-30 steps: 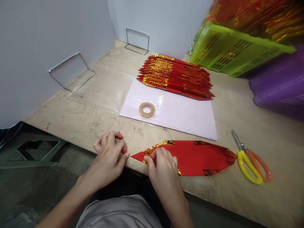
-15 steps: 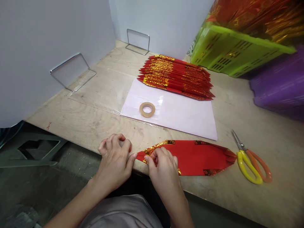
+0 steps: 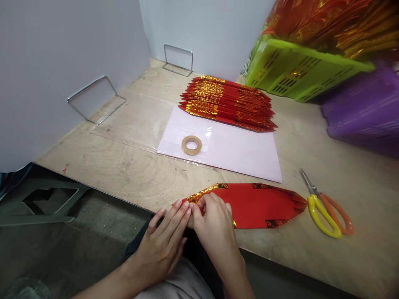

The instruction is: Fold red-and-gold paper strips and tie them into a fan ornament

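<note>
A red paper piece with gold trim lies flat at the table's front edge, its left end folded to a point. My left hand has its fingers stretched out, the fingertips resting on that pointed end. Just right of it, my right hand pinches the paper's left part between thumb and fingers. Both hands nearly touch. Behind them a tape roll sits on white paper, and a row of folded red and gold pieces stands at that paper's back edge.
Scissors with yellow and orange handles lie right of the red paper. A green crate and a purple crate stand at the back right. Two wire stands are by the wall panels. Clear plastic lies left.
My left hand has moved right and nearer to me, its curled fingers now stretched out over the paper's tip. The right hand keeps its pinch. The view has shifted slightly.
</note>
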The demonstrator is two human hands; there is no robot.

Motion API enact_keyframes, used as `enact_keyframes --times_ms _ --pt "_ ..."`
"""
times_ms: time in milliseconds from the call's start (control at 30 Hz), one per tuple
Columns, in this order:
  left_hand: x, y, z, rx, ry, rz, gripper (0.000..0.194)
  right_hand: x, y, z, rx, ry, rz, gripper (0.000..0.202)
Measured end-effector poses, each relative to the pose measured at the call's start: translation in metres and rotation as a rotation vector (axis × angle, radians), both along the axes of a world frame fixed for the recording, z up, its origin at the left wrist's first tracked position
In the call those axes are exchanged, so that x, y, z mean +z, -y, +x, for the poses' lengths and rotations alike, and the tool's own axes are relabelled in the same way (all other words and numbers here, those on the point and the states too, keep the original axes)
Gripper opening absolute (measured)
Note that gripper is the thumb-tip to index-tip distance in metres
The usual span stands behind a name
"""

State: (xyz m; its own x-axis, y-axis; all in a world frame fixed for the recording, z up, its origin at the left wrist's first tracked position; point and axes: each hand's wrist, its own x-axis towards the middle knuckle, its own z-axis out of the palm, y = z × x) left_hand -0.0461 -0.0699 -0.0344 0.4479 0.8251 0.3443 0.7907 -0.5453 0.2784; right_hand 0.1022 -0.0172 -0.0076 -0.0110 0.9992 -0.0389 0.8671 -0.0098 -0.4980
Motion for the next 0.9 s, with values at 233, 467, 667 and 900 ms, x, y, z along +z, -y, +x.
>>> enact_keyframes --times_ms 233,467,667,900 --pt "-0.011 -0.004 0.002 -0.026 -0.022 0.124 0.049 0.002 0.0 0.018 -0.031 -0.028 -0.074 0.024" --pt "-0.012 -0.006 0.005 -0.019 -0.008 0.146 0.046 0.0 0.001 0.019 0.002 -0.004 -0.104 0.02" --pt "-0.022 -0.003 0.007 -0.005 -0.068 0.152 0.049 0.005 0.006 0.007 -0.036 0.14 -0.073 0.018" --pt "-0.023 -0.004 0.012 0.014 -0.068 0.154 0.052 0.003 0.031 0.023 -0.14 0.126 -0.011 0.02"
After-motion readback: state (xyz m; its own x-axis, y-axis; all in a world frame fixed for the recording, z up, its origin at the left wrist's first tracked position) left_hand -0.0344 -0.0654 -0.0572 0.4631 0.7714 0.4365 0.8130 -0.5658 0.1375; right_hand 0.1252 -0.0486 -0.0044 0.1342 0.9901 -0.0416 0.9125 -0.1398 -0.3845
